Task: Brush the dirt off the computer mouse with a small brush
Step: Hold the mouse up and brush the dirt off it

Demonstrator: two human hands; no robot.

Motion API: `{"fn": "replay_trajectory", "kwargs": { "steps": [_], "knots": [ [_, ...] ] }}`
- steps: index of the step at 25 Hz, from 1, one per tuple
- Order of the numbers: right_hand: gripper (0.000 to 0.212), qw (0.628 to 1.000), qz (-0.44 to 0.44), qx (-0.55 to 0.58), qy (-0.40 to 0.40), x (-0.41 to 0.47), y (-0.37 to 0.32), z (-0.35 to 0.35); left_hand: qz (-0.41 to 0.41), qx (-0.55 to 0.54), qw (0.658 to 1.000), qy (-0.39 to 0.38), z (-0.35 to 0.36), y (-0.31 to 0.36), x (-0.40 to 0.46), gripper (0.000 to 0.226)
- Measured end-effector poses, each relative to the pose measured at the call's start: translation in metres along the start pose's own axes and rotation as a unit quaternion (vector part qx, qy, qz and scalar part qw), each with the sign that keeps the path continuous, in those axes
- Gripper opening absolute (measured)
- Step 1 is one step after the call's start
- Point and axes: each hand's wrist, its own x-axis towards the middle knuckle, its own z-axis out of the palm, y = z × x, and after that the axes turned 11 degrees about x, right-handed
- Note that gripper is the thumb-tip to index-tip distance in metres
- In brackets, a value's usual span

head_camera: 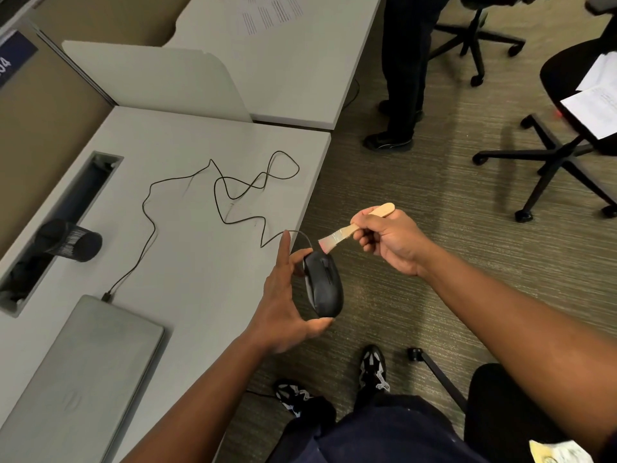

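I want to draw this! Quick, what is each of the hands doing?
Left hand: closed on the black mouse, thumb and fingers at its ends.
Right hand: closed on the small brush, by its wooden handle.

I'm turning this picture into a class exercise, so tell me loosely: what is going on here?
A person is cleaning a black computer mouse. The left hand holds it in the air just past the desk edge, while the right hand grips a small wooden-handled brush, bristles at the mouse's front end. The mouse's cable trails in loops across the desk to a closed laptop.
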Motion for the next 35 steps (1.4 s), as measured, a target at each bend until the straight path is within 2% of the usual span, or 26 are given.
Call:
{"fn": "replay_trajectory", "kwargs": {
  "steps": [3, 6, 9, 12, 19, 22, 25, 29, 32, 35],
  "knots": [
    [0.005, 0.998, 0.032, 0.035, -0.04, -0.003, 0.003, 0.005, -0.015, -0.017, 1.0, -0.003, 0.0, 0.002, 0.0, 0.155],
    [0.007, 0.999, 0.04, -0.01, -0.006, -0.001, 0.004, 0.003, -0.024, -0.014, 1.0, -0.008, 0.0, 0.002, 0.0, 0.155],
    [0.006, 0.999, 0.01, -0.029, 0.015, -0.001, 0.003, -0.003, -0.028, -0.024, 0.999, -0.008, 0.0, -0.001, 0.0, 0.158],
    [0.005, 1.0, -0.01, 0.005, -0.021, -0.006, 0.002, -0.002, -0.032, -0.038, 0.999, 0.003, -0.001, 0.0, 0.001, 0.159],
    [0.011, 0.994, -0.023, -0.084, -0.069, -0.013, -0.003, -0.001, -0.029, -0.022, 0.997, 0.063, -0.002, 0.005, 0.002, 0.156],
    [0.014, 0.987, -0.001, -0.125, -0.102, -0.019, -0.005, -0.003, -0.049, -0.022, 0.997, 0.058, -0.004, 0.005, 0.001, 0.158],
    [0.017, 0.987, -0.011, -0.136, -0.086, -0.021, -0.005, -0.004, -0.047, -0.019, 0.998, 0.043, -0.004, 0.005, 0.001, 0.156],
    [0.01, 0.995, -0.061, -0.049, -0.062, -0.016, -0.004, -0.001, -0.029, 0.0, 0.999, 0.033, -0.002, 0.005, 0.001, 0.156],
    [0.007, 0.991, -0.064, -0.094, -0.074, -0.014, 0.002, 0.0, -0.028, -0.006, 0.998, 0.049, -0.004, 0.007, 0.001, 0.156],
    [0.009, 0.985, -0.028, -0.125, -0.113, -0.017, -0.002, -0.005, -0.045, -0.015, 0.997, 0.066, -0.005, 0.005, 0.002, 0.155]
  ]
}}
